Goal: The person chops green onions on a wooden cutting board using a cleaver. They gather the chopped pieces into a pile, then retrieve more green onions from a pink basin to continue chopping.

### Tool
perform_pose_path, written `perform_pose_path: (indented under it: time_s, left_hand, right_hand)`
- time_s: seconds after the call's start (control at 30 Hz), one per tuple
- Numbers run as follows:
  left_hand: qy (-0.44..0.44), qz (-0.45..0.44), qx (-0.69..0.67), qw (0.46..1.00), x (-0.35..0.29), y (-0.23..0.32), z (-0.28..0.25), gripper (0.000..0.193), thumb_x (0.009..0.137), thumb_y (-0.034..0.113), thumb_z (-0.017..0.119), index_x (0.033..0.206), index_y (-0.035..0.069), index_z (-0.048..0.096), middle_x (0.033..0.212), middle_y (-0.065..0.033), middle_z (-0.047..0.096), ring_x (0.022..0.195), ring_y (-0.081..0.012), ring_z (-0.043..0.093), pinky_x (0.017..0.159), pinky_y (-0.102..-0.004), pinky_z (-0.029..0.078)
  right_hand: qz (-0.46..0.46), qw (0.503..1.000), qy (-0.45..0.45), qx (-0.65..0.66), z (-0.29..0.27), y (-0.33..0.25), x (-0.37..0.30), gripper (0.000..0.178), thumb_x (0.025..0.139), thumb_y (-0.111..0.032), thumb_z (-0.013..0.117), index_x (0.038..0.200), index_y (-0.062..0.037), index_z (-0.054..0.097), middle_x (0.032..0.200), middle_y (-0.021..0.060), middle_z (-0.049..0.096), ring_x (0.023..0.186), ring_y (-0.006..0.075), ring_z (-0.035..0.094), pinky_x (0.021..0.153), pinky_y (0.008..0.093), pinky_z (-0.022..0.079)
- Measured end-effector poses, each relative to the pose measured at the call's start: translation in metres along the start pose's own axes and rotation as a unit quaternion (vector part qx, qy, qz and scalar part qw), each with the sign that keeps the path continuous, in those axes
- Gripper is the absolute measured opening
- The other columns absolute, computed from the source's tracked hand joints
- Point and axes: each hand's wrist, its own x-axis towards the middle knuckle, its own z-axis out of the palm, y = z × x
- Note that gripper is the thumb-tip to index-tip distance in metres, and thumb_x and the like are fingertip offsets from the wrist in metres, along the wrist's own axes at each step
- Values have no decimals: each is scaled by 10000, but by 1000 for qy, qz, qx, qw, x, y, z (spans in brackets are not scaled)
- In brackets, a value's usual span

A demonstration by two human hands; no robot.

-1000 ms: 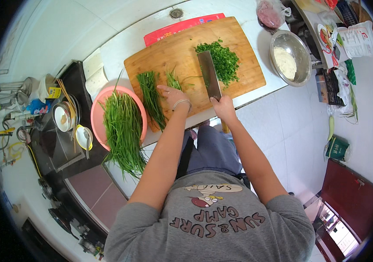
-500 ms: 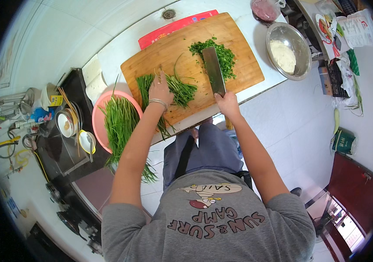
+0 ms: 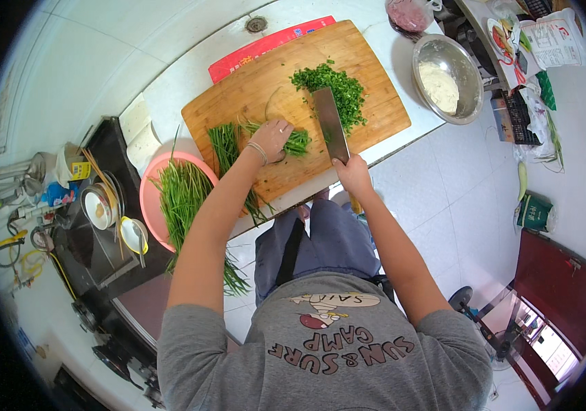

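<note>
My left hand (image 3: 270,139) is closed over a small bundle of cut chives (image 3: 298,142) on the wooden cutting board (image 3: 293,75). Its cut ends stick out toward the blade. My right hand (image 3: 353,174) grips the handle of a cleaver (image 3: 332,127), whose broad blade points away from me. Beyond and right of the blade lies a pile of finely chopped chives (image 3: 334,88). A second bunch of long chives (image 3: 224,147) rests on the board, left of my left hand, partly hidden by that arm. A gap of bare wood separates the bundle from the blade.
At the left edge of the board stands a pink basin (image 3: 151,198) heaped with whole chives (image 3: 187,192). A steel bowl of dough (image 3: 474,85) and a bag of pinkish meat (image 3: 409,14) are at the right. Behind the board lies a red box (image 3: 265,49); farther left are small bowls (image 3: 132,234).
My left hand has moved right toward the cleaver, bringing a bundle of chives away from the bunch that stays at the left. The right hand keeps its hold on the cleaver.
</note>
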Motion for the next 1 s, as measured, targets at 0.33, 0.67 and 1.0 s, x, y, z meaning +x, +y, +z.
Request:
perform_pose_path:
  time_s: [0.33, 0.67, 1.0]
  left_hand:
    - [101, -312, -104, 939, 29, 30, 6, 627, 643, 191, 781, 1140, 19, 439, 1126, -162, 501, 1086, -329, 482, 908, -411, 434]
    - [30, -288, -79, 954, 22, 42, -18, 1046, 650, 225, 775, 1419, -1, 103, 1310, -195, 351, 1178, -327, 409, 965, -427, 388]
    - [179, -262, 15, 948, 56, 18, 46, 748, 700, 284, 707, 1295, -13, 366, 1064, -126, 493, 1003, -274, 497, 836, -446, 420]
  right_hand:
    - [-31, 997, 39, -59, 16, 3, 17, 276, 792, -216, 581, 805, 59, 605, 746, 295, 596, 747, 454, 591, 692, 491, 479]
    - [-30, 996, 48, -69, 23, 10, 34, 241, 798, -206, 580, 834, 31, 613, 753, 280, 594, 761, 445, 582, 687, 485, 470]
    - [-30, 992, 42, -118, 24, -6, 40, 257, 822, -219, 563, 803, 35, 600, 756, 291, 606, 739, 455, 604, 677, 512, 492]
